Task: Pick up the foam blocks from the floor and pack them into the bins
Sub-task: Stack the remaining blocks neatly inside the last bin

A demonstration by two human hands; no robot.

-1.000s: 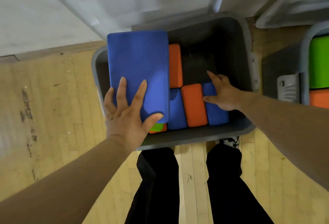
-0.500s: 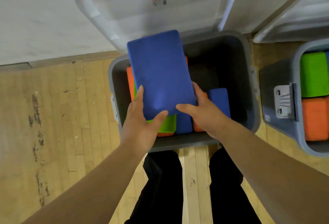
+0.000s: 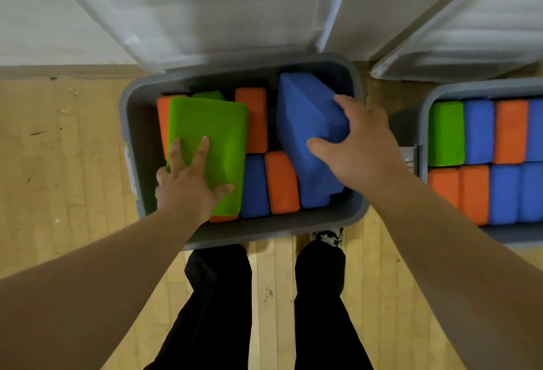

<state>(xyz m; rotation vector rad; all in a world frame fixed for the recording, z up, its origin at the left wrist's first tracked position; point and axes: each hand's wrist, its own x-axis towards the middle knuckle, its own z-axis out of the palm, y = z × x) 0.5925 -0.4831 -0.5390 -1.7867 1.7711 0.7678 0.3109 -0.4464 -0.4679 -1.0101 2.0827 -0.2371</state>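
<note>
- A pale wooden floor (image 3: 73, 164) lay beneath everything, seen from above by a standing person.
- A grey bin (image 3: 264, 234) sat open under both hands, its clear lid (image 3: 220, 17) leaning back beyond the fingertips. A second bin (image 3: 423, 99), out past the right hand, looked full of blocks in rows.
- A green block (image 3: 211, 123) lay flat and slightly askew on top of others at the bin's left side. The left hand (image 3: 188, 190) rested on it, fingers (image 3: 202, 149) straight and spread, pressing its top face.
- A blue block (image 3: 305, 117) stood on edge, leaning, at the bin's right side. The right hand (image 3: 361, 146) gripped it, fingers (image 3: 343, 102) curled over its far corner and the thumb across its near face.
- Between the two hands, packed blocks (image 3: 280, 181) in orange and blue stood on edge in neat rows.
- The step appeared to be seating the blue block. It would likely go best squared up with its neighbours, then slid straight down into the gap, with the green block held steady.
</note>
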